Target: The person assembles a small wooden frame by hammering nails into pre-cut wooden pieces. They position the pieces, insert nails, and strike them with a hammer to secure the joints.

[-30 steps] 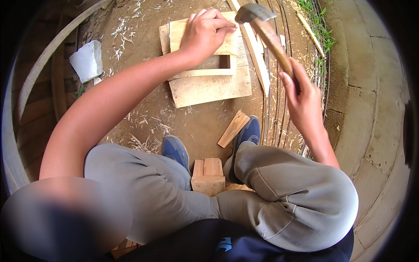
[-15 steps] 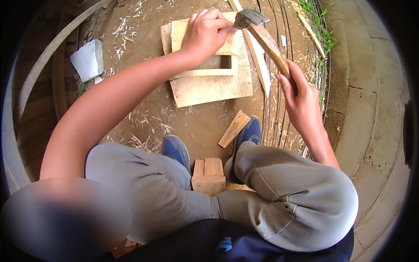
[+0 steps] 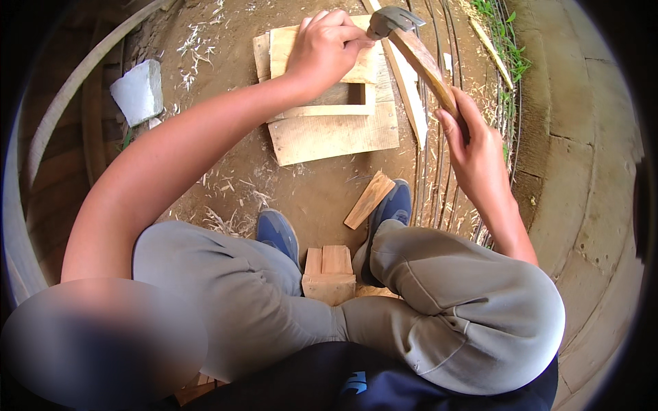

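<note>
Hammering on wooden frame [image 3: 334, 130], laid flat on dirt ground [image 3: 322, 198].
Left hand [image 3: 325, 48] fingers pinched at frame's top board, likely steadying a nail, unseen; right hand [image 3: 473, 147] clenched on hammer [image 3: 411, 48], head just beside left fingers. Advised: short, square taps.

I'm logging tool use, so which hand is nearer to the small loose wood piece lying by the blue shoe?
Right. The right hand grips the hammer handle just above and right of the loose wood piece; the left hand rests farther up on the wooden frame.
</note>
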Action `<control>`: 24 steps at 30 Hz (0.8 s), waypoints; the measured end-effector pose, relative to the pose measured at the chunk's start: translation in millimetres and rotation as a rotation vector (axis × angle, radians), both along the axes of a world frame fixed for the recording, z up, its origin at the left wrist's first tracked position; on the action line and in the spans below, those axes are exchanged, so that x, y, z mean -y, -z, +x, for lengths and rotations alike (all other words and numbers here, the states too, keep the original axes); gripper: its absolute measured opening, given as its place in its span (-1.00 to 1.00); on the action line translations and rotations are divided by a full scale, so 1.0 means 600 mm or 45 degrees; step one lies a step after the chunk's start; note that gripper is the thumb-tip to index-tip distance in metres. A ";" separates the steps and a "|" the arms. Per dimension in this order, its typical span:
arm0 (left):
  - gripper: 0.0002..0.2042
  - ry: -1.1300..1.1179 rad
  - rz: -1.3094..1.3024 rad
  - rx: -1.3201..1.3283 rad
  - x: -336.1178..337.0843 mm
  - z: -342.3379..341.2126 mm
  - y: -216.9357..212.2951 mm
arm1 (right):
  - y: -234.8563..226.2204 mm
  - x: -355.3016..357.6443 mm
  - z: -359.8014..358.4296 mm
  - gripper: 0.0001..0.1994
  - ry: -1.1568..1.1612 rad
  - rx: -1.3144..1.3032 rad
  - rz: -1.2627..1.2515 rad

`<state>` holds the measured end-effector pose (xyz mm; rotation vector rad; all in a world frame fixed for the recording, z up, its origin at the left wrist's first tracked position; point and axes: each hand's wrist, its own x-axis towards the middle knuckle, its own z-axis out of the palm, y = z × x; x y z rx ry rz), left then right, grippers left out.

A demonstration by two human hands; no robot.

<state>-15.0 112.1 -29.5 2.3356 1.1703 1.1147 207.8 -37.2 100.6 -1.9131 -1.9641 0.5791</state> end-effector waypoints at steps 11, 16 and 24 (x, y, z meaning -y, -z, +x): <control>-0.89 0.017 -0.031 0.014 -0.004 0.000 -0.003 | -0.030 0.004 0.000 -0.63 0.124 -0.080 -0.041; -0.87 0.024 -0.102 -0.036 0.005 -0.003 -0.011 | -0.039 0.004 0.008 -0.56 0.221 -0.153 0.038; -0.40 0.271 -0.461 -0.062 -0.019 -0.034 -0.039 | -0.024 0.013 0.013 -0.59 0.246 -0.115 -0.071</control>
